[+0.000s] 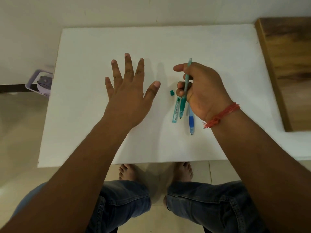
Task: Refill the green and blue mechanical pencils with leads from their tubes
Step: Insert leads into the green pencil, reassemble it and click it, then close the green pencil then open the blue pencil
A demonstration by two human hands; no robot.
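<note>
Green pencil (184,91) gripped in right hand (202,91), left hand (129,93) splayed empty; lead tube (176,109) print unreadable.

Bare forearms without sleeves, left hand (127,96) without rings, right hand (204,91) above a frayed red thread bracelet (222,116) knotted at the wrist, faded blue denim jeans (210,207), bare feet (127,172)

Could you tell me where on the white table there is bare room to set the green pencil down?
The white table is bare along the far edge, beyond both hands, and along the near edge. It is crowded by the right hand: the green pencil it holds, the lead tube, the small green cap and the blue pencil.
</note>
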